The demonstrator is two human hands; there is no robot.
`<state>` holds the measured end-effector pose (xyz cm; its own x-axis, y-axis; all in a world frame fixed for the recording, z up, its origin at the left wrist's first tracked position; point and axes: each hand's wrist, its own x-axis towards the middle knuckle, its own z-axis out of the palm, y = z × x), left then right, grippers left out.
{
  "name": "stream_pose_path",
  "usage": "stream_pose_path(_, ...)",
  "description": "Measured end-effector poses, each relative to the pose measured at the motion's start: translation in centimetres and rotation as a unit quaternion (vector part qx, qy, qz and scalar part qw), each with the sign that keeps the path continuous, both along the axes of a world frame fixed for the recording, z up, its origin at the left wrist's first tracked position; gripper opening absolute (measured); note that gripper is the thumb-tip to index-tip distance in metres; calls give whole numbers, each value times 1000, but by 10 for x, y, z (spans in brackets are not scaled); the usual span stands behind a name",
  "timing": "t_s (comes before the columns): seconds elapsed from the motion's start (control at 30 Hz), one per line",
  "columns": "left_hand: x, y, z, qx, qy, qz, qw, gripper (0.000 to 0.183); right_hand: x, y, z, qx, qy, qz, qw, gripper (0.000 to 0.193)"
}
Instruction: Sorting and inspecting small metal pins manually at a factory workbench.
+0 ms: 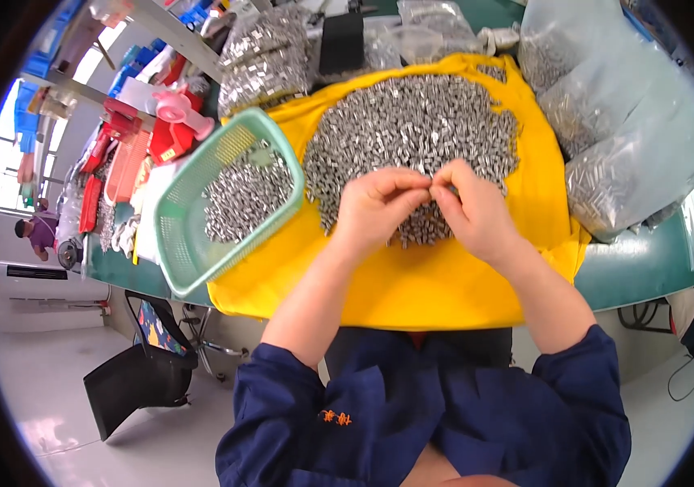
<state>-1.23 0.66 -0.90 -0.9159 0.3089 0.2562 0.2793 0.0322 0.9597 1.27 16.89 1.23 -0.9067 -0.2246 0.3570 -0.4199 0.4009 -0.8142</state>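
A wide heap of small silvery metal parts (412, 114) lies on a yellow cloth (444, 296). Over the near side of this heap my two hands meet, fingertip to fingertip. My left hand (378, 207) is closed in a pinch, and so is my right hand (476, 209). Between the fingertips a tiny bit of something shows, too small to make out. To the left stands a green plastic basket (178, 235), tilted in view, with more of the small metal parts (248, 195) inside it.
Clear bags of metal parts (266, 61) line the back; large plastic bags (606, 178) stand at the right. Red trays (124, 166) and a pink fan-like object (178, 109) sit beyond the basket. A black chair (140, 381) stands lower left. Another person (41, 231) is far left.
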Motion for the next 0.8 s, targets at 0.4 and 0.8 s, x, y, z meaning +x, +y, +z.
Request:
stream_pose_path(0.4, 5, -32, 22, 37, -68, 71, 994, 10, 4, 26, 28, -51, 56, -92, 993, 3)
stream_pose_path(0.8, 7, 18, 54, 50, -79, -31, 995, 14, 4, 23, 29, -152, 11, 13, 988, 8)
